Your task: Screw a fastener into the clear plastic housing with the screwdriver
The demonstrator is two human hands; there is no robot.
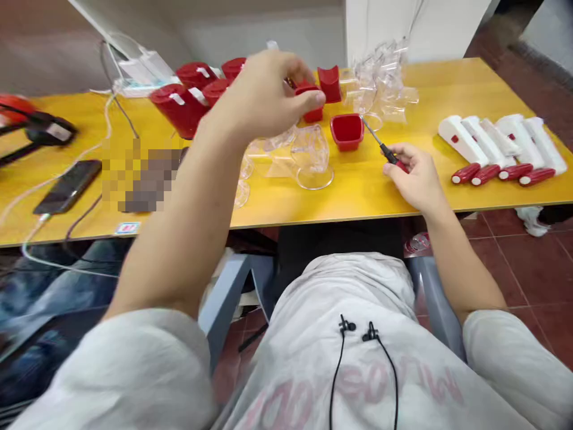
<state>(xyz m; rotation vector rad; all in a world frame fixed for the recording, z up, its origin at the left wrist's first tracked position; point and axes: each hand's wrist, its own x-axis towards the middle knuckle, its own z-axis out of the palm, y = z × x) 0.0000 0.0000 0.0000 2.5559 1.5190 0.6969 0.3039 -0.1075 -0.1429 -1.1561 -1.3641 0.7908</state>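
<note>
My right hand [414, 176] is closed round the red-and-black handle of a screwdriver [385, 149]. Its metal shaft points up and left, with the tip by the right rim of a small red square cup [347, 132]. My left hand [264, 95] reaches over another red cup [312, 113], thumb and forefinger apart; its other fingers are partly hidden. Whether it touches that cup I cannot tell. Below this hand, a clear plastic part with a round rim [313, 158] lies on the yellow table [277, 218]. A curved red piece [330, 83] stands behind the cups.
Several clear plastic parts [380, 83] are heaped at the back. White parts with red handles [505, 146] lie in a row at right. Large red containers [181, 110] stand at back left. A phone [68, 186] with a white cable lies at left, beside a person's legs [67, 280].
</note>
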